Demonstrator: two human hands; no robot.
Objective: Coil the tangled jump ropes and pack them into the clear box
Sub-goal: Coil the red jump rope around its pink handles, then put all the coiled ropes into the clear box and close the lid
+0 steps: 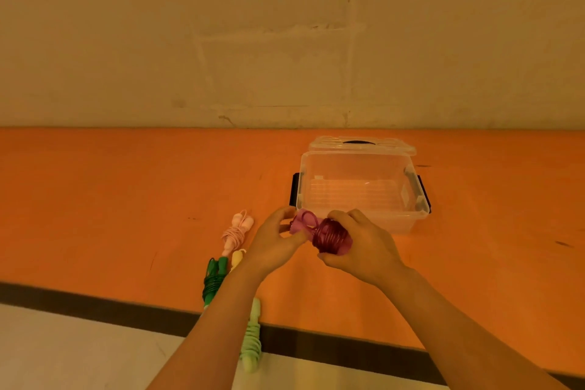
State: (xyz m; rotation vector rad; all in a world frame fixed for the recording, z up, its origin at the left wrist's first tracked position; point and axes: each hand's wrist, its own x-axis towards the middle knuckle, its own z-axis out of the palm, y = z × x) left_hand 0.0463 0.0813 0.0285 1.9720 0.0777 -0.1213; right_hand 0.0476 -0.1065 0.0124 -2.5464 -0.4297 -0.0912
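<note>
A dark pink jump rope (330, 236), wound into a tight coil around its handles, is held in the air just in front of the near wall of the clear box (357, 225). The right hand (364, 245) has its fingers curled round the coiled part, thumb underneath. The left hand (275, 241) pinches the lighter pink handle end and a loose loop of cord between thumb and fingertips, its other fingers bent.

The clear box sits open on the orange table (126, 199), nothing inside it, with a black latch on each side. Its clear lid (361, 146) (a dark handle shows on top of it) lies just behind the box.

To the left of the hands, four more coiled ropes lie on the table in a rough line running toward the near edge: a pale pink rope (235, 231) farthest away, a yellow rope (236, 258) mostly hidden behind the left wrist, a dark green rope (213, 279) beside it, and a light green rope (251, 339) hanging over the table's dark front edge, partly hidden by the left forearm
</note>
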